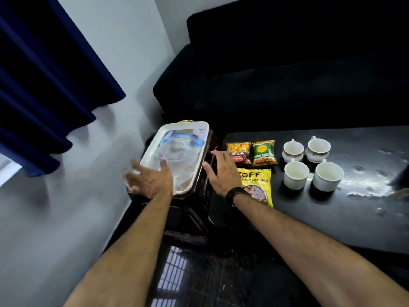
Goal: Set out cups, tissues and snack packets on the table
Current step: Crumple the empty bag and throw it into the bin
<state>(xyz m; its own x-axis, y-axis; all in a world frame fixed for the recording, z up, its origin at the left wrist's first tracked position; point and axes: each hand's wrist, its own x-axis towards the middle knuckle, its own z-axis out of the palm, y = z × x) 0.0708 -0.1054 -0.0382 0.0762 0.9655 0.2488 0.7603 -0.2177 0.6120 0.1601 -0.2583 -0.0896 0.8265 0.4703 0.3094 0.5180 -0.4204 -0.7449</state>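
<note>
Nearby, hands open: left hand over tray, right hand beside snack packets, cups

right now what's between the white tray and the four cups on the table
In the head view, three snack packets lie between the white tray and the cups, with the right hand over the gap.

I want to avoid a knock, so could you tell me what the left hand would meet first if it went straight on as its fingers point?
Probably the clear plastic bag in the white tray, since the left hand hangs over the tray's near edge; depth is unclear.
</note>
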